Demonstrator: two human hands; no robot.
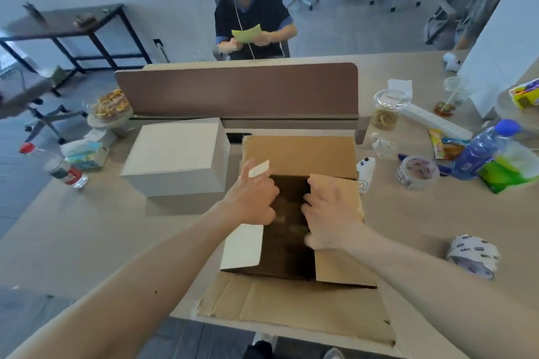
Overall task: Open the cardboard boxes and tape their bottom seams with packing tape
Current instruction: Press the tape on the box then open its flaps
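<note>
Left hand [250, 195]: fingers curled over the inner edge of the left flap [242, 245], which is white on its showing face. Right hand [329, 213]: lies on the right flap [341, 265], fingertips appear to hook that flap's inner edge and the thumb sits over the dark opening; motion blur, so the grip is not fully certain. Cardboard box [300, 151] stands directly under both hands on the desk [87, 242], open face up. Its far flap [300, 154] rises beyond the hands and its near flap [291, 309] lies flat toward the body. No tape is visible on the box. Judged step: folding the two side flaps inward to form the seam, taping not yet begun. The next move likely calls for pressing both side flaps level, bringing the far and near flaps over them so their edges meet, then holding the seam with one hand while the other fetches tape. White printed tape roll [472, 256] lies to the right of the right hand; clear tape roll [417, 172] lies right and beyond it. White box [175, 154] sits just left of the left hand.
</note>
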